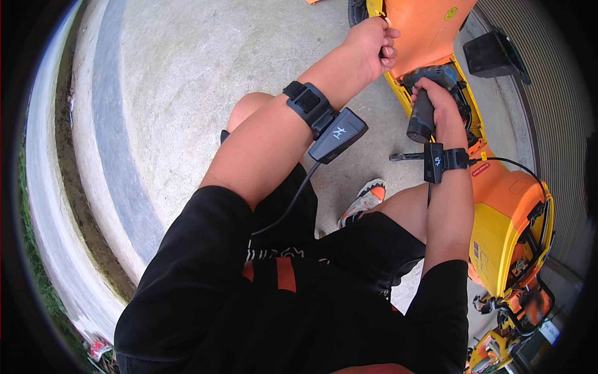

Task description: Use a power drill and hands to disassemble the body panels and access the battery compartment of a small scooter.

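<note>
My right hand [437, 100] is wrapped round the grip of a blue and black cordless drill [422, 118]. The drill's head lies over the opened floor section of an orange and yellow scooter [430, 34], where dark inner parts show; its tip is hard to make out. Farther forward, my left hand [375, 45] is closed, its fingers curled next to the scooter's yellow front edge. Whatever those fingers hold, if anything, is hidden.
A black bin-like box [492, 55] stands beyond the scooter, near a ribbed metal wall [564, 118]. The scooter's rear body [507, 193] lies close to my right forearm. Black straps with small boxes and cables sit on both forearms. Concrete floor [187, 93] spreads to the left.
</note>
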`<state>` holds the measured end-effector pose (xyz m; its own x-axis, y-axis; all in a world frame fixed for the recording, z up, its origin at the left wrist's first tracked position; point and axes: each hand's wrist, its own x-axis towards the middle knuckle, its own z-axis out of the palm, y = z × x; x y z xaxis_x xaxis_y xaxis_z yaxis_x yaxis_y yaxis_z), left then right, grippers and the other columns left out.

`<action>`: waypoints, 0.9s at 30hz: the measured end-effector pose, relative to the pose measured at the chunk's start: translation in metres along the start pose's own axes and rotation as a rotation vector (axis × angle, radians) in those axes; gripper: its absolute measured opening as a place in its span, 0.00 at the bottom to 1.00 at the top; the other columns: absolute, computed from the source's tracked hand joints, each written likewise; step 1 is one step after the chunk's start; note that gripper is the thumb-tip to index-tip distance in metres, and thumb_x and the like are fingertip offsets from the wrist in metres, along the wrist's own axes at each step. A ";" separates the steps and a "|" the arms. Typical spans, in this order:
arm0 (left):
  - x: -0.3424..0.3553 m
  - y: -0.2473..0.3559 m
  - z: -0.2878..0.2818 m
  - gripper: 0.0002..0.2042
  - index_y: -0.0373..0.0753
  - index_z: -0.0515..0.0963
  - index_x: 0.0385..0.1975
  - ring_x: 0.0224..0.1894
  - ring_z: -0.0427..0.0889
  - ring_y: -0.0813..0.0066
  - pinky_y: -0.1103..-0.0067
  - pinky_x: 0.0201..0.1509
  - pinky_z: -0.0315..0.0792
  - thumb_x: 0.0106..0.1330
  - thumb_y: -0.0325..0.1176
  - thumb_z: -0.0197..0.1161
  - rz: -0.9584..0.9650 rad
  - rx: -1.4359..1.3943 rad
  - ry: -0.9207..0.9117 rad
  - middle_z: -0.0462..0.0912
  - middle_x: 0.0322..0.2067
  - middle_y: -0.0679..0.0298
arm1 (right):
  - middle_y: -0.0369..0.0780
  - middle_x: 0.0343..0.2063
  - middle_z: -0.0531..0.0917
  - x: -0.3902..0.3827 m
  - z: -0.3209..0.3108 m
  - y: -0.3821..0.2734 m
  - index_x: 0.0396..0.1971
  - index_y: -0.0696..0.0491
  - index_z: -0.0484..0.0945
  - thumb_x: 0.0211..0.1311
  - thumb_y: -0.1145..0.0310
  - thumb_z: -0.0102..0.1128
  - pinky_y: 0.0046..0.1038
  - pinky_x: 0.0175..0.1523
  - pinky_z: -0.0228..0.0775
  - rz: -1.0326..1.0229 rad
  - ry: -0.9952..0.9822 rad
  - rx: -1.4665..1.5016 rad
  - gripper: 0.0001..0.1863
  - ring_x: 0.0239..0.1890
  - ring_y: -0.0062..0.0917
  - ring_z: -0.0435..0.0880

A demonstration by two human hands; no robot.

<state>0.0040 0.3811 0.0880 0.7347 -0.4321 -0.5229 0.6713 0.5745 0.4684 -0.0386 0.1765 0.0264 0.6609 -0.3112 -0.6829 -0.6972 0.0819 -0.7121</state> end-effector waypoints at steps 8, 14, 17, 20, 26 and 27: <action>-0.001 0.001 0.000 0.08 0.38 0.68 0.25 0.14 0.57 0.82 0.82 0.18 0.52 0.63 0.32 0.44 -0.005 -0.011 -0.007 0.58 0.12 0.74 | 0.39 0.18 0.76 -0.002 0.000 0.000 0.25 0.57 0.74 0.47 0.71 0.57 0.29 0.27 0.73 0.009 0.002 -0.005 0.06 0.19 0.26 0.77; -0.002 0.004 -0.001 0.07 0.38 0.68 0.25 0.14 0.57 0.82 0.82 0.18 0.52 0.62 0.31 0.45 0.002 -0.015 -0.014 0.58 0.12 0.73 | 0.39 0.18 0.76 0.001 -0.001 0.003 0.25 0.57 0.73 0.47 0.71 0.57 0.29 0.27 0.73 0.004 -0.021 -0.028 0.06 0.19 0.26 0.77; -0.003 0.003 0.000 0.07 0.37 0.68 0.24 0.14 0.57 0.83 0.82 0.18 0.52 0.62 0.31 0.45 -0.002 -0.023 -0.009 0.58 0.12 0.73 | 0.39 0.18 0.76 0.004 -0.002 0.006 0.25 0.57 0.73 0.47 0.71 0.57 0.29 0.27 0.74 -0.021 -0.005 -0.025 0.06 0.19 0.26 0.77; -0.002 0.005 0.000 0.07 0.38 0.68 0.24 0.14 0.57 0.83 0.83 0.18 0.52 0.62 0.31 0.45 -0.007 -0.021 -0.011 0.58 0.13 0.73 | 0.40 0.18 0.77 0.006 -0.004 0.007 0.26 0.58 0.73 0.48 0.71 0.57 0.29 0.27 0.74 -0.009 -0.013 0.023 0.07 0.19 0.26 0.78; -0.003 0.006 -0.001 0.07 0.38 0.68 0.24 0.14 0.56 0.83 0.83 0.18 0.52 0.62 0.31 0.45 -0.012 -0.030 -0.005 0.57 0.13 0.73 | 0.40 0.19 0.78 0.006 -0.009 0.008 0.26 0.58 0.73 0.48 0.70 0.57 0.29 0.28 0.74 -0.010 -0.043 0.108 0.07 0.20 0.26 0.78; -0.003 0.006 -0.001 0.07 0.38 0.68 0.24 0.14 0.56 0.83 0.83 0.18 0.52 0.62 0.31 0.45 -0.009 -0.031 -0.012 0.57 0.13 0.73 | 0.40 0.19 0.78 0.006 -0.009 0.008 0.26 0.58 0.73 0.48 0.70 0.57 0.28 0.28 0.74 -0.004 -0.042 0.115 0.08 0.20 0.26 0.78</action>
<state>0.0060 0.3867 0.0918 0.7298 -0.4455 -0.5185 0.6747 0.5914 0.4416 -0.0428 0.1666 0.0185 0.6760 -0.2724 -0.6847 -0.6601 0.1893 -0.7270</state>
